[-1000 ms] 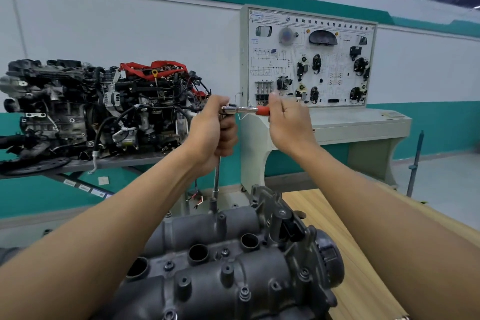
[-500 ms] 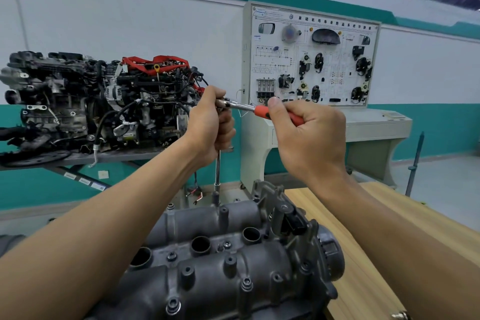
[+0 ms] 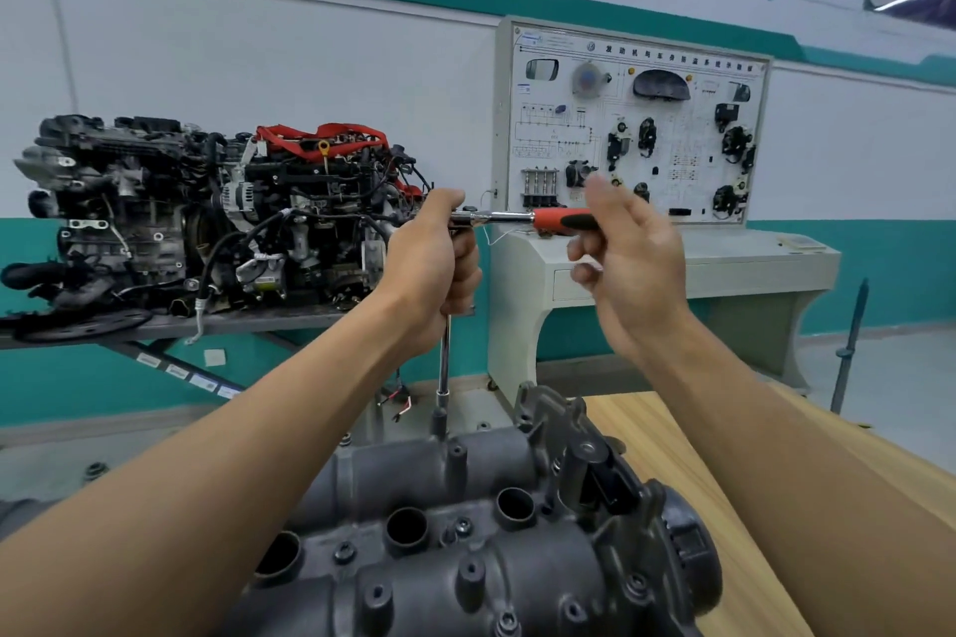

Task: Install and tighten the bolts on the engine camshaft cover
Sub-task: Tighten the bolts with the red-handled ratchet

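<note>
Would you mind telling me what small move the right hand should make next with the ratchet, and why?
Probably close the right hand round the orange handle and swing a tightening stroke. Its fingers look loose and blurred beside the grip, while the left hand grips the top of the extension, which stands upright with the socket seated at the far edge of the camshaft cover.

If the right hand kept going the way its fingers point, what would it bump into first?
Probably the orange handle of the wrench, just ahead of the right hand's open fingers; depth is unclear. The left hand grips the wrench beyond.
</note>
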Tool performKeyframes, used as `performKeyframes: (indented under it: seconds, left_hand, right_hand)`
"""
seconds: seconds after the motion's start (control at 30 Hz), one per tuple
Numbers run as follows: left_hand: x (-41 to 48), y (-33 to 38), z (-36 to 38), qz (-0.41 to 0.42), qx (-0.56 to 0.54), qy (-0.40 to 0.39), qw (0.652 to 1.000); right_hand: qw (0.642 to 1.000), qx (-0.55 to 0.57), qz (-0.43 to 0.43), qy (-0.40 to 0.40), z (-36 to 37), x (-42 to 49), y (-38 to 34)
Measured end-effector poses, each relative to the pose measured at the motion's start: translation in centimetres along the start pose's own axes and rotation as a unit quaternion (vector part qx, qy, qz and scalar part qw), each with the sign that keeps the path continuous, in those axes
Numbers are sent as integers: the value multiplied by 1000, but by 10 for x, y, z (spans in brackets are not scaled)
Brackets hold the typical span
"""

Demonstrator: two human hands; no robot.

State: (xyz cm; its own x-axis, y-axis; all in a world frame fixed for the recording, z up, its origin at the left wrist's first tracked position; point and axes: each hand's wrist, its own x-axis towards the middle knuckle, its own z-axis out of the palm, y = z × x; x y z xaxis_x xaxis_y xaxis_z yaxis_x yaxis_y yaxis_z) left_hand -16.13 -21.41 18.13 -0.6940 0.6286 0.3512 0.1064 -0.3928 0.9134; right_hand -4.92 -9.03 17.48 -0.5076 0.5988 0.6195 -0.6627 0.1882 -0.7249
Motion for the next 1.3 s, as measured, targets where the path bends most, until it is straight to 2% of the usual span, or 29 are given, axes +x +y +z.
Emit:
performKeyframes:
  seconds: [0.03,0.07,0.13,0.23,0.33,0.4,0.53,0.6,0.67,0.73,0.8,0.87,0.93,1.07,1.23,1.3]
  left_hand:
    - [0,0,1,3,3,3,1000]
    - [1,0,2,5,6,5,1000]
    - [2,1,3,5,3,5,1000]
    - [0,-1,5,13,0,6,1000]
    - [-5,-3,6,35,1,5,999]
    - [-6,-2,6,48,-1,-4,999]
    - [-4,0,4,38,5,15,999]
    - [-1,1,3,26,13,25,999]
    - [0,1,3,19,15,28,999]
    - [-2,2,2,22,12,26,999]
    - [-6,10,3,47,2,14,999]
    - [-9,23,2,87,-19,-10,996]
    - [-13,36,-2,102,-27,-25,994]
    - [-24,47,-26,102,21,4,995]
    - [-41,53,-67,108,33,73,991]
    - [-44,53,-74,103,21,87,991]
  right_hand:
    - [998,44,34,-40,1,-4,5]
    - [995,42,55,-76,3,-10,12]
    - [991,-38,53,-117,8,-23,27]
    - [987,-104,38,-116,16,-30,35]
    - [940,-248,54,-229,24,-31,35]
    - [916,-267,72,-293,27,-32,40]
    - [887,-287,96,-349,25,-30,43]
    - [853,-342,99,-381,26,-28,46]
    - [821,-397,83,-402,30,-26,50]
    - [808,-429,49,-402,33,-25,51]
    - [819,-428,-5,-382,33,-28,51]
    - [851,-391,-54,-346,33,-31,48]
    - [866,-368,-62,-334,38,-30,44]
    - [864,-324,11,-384,49,-27,39]
    - [929,-249,58,-266,38,-15,24]
    - [933,-240,80,-254,32,-13,22]
